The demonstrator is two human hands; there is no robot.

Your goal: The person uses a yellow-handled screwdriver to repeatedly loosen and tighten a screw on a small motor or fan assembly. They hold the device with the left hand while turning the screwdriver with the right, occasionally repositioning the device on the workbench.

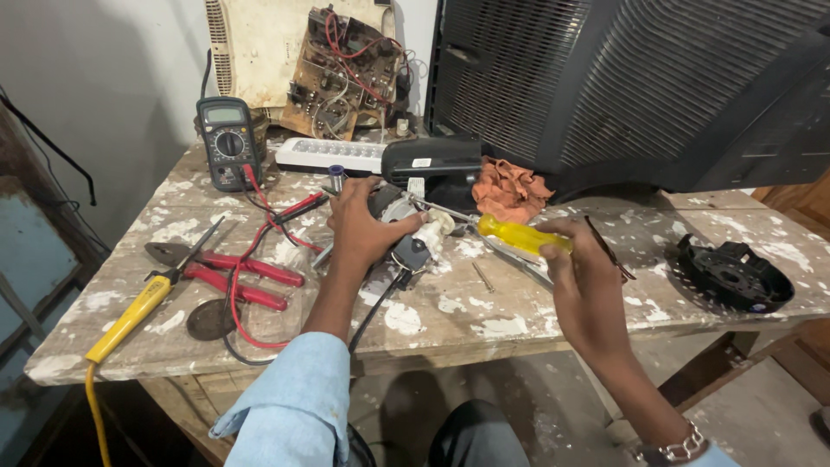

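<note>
Your left hand [363, 227] clamps the small motor [413, 233] on the bench [484, 316], while your right hand [581, 275] grips the yellow-handled screwdriver [512, 235], its shaft pointing left toward the motor.

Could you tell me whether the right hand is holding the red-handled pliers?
No, the right hand grips a yellow-handled screwdriver, while the pliers lie untouched on the table.

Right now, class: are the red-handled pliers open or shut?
Open. The red-handled pliers lie flat on the table, handles spread apart.
</note>
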